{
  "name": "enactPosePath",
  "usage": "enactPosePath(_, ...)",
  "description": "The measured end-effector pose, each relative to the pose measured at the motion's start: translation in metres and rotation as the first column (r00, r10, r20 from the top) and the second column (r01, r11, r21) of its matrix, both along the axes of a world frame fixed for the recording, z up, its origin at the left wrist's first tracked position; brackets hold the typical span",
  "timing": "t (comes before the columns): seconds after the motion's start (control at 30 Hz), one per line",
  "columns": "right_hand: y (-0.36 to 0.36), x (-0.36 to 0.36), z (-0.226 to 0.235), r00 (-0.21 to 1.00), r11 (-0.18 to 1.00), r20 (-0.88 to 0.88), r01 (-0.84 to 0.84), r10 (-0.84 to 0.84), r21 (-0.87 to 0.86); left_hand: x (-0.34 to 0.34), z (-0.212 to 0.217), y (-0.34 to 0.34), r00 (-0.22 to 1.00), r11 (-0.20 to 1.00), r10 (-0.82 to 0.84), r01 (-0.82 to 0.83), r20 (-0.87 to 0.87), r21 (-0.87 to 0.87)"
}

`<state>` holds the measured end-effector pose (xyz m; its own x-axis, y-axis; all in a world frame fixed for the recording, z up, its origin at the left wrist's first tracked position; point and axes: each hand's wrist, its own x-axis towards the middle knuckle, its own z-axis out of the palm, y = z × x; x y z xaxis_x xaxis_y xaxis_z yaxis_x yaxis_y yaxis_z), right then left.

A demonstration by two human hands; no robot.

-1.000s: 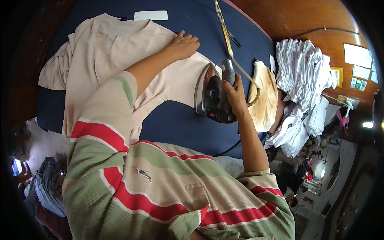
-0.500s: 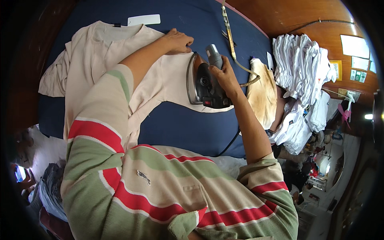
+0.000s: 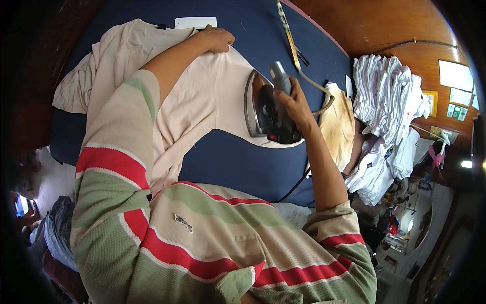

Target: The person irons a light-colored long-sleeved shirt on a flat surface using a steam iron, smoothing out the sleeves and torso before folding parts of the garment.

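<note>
Beige shirt point(image 3: 202, 101) lies on the blue counter point(image 3: 238, 167); right fingers point(image 3: 291, 99) wrap the iron point(image 3: 268, 109), left fingers point(image 3: 220, 39) press flat on cloth.

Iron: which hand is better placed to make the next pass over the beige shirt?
Right. The right hand already grips the iron by its handle, tilted at the beige shirt's edge. The left hand lies flat on the shirt farther up, pinning the cloth, probably best left there.

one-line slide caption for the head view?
Right hand grips an iron on a beige shirt over a blue table; left hand presses the shirt flat.
</note>
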<state>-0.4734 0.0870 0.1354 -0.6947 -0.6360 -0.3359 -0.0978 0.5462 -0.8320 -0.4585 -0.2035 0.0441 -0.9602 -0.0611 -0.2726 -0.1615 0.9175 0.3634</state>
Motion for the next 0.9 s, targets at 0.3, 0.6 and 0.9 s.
enactPosePath(0.3, -0.033, 0.0, -0.007, 0.971, 0.972, -0.039, -0.234, 0.234, 0.003, -0.004, -0.015, -0.024, 0.993, 0.987, 0.061, -0.045, -0.098, 0.155)
enactPosePath(0.6, -0.107, -0.029, -0.025, 0.986, 0.994, -0.141, -0.093, 0.084, -0.058, 0.007, -0.01, -0.033, 0.973, 0.867, 0.218, -0.157, -0.076, 0.473)
enactPosePath(0.9, -0.048, -0.006, 0.01, 0.978, 0.97, -0.022, -0.202, 0.206, 0.136, 0.044, -0.044, 0.009, 0.629, 0.931, 0.153, -0.35, -0.762, -0.102)
